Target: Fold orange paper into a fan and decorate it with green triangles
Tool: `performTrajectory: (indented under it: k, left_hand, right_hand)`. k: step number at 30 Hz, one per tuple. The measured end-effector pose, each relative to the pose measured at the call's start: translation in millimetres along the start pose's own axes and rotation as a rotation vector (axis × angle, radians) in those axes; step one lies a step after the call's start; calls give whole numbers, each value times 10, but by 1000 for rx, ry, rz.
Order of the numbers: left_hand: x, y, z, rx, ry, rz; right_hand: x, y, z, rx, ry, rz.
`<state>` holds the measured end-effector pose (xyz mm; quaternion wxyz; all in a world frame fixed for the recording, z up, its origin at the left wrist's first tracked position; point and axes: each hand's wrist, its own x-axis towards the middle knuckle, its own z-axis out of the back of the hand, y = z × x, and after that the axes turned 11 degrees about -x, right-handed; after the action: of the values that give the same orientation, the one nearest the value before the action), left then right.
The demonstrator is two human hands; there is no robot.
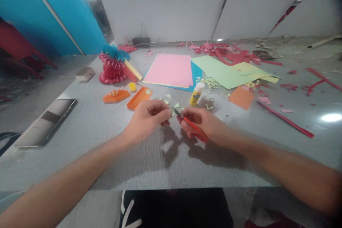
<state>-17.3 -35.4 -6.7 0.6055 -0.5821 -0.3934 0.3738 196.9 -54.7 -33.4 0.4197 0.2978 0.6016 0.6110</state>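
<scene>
Head view: what are the hands doing, left to right?

The left hand (146,123) is in a narrow pinch, apparently on a small red paper scrap (165,123), though the fingers hide most of it. The right hand (200,123) is closed around slim red-handled scissors (192,127). Their dark blade tips point at the scrap, between the hands, at the middle of the grey textured tabletop (88,139).

Any advice for a clean snip?

Turn the paper rather than the scissors, cut near the pivot for control, and keep the pinching fingertips clear of the blades.

What lies around them, left to right?

At 9 o'clock sits a flat grey case (45,123). At 10 o'clock are a beige box (84,73), a red honeycomb paper fan (112,73) under a blue pleated paper fan (114,52), and an orange pleated paper fan (116,96). At 11 o'clock lie an orange folded paper strip (139,98) and a small yellow cap (132,86). At 12 o'clock, a pink paper sheet (168,70) rests on a blue paper sheet (196,73). Pale green paper triangles (167,96) are scattered just above the hands.

Any readable writing?

A white glue stick with a yellow label (197,93) stands at 1 o'clock, but its lettering is too small to read. Beyond it lie green paper sheets (221,71), and a long red paper strip (285,119) lies at 3 o'clock.
</scene>
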Motion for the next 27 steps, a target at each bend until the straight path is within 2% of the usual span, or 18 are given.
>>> performTrajectory:
  k: [11, 17, 27]
  left_hand:
    - [1, -22, -3, 34, -21, -44]
    - [-3, -27, -12, 4, -5, -7]
    - [17, -49, 56, 36, 24, 80]
  right_hand:
    - [-8, 10, 19, -20, 12, 4]
    - [-5, 18, 14, -41, -12, 9]
    - [1, 34, 68, -63, 105, -13]
